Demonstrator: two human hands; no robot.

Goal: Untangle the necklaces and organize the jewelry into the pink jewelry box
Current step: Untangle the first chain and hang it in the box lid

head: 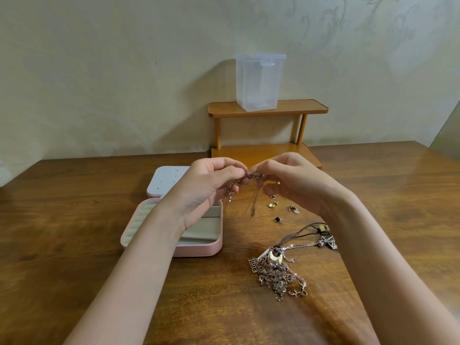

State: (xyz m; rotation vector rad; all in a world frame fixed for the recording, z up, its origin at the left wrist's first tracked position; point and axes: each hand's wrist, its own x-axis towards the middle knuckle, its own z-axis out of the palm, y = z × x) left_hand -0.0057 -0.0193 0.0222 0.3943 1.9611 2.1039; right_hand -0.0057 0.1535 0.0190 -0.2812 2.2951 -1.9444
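Note:
My left hand [211, 185] and my right hand [291, 180] pinch a small knot of thin chains [252, 176] between them, above the table. Loose chain ends [251, 207] dangle from the knot. The pink jewelry box [194, 250] lies open at the left, partly under my left forearm, with cream ring rolls and compartments inside. Its white lid [164, 181] with small holes lies flat behind it. A tangled heap of necklaces [276, 272] lies on the table at the right, with a dark cord necklace [306, 232] and a silver pendant [328, 241].
Several small earrings and rings [280, 212] lie scattered on the wooden table [74, 220] below my right hand. A small two-tier wooden shelf [268, 109] stands at the back against the wall, with a clear plastic container [258, 82] on top.

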